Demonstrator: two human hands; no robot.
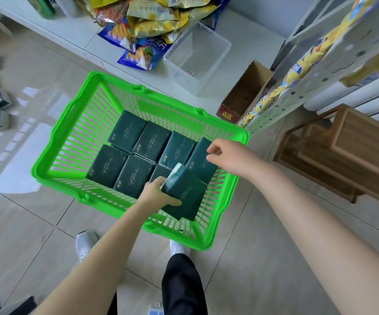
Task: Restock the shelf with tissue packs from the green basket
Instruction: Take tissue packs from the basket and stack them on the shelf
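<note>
Our left hand (159, 192) grips one tissue pack (188, 189), tilted up at the near right corner of the green basket (55, 130). Our right hand (220, 153) hovers, fingers loosely curled and empty, over the right-edge pack (198, 164). We lift straight up, clear the rim, and avoid crushing the wrap.

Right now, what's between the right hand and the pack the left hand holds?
Head view: one flat pack lies in the basket between the right hand and the held pack in the left hand.
</note>
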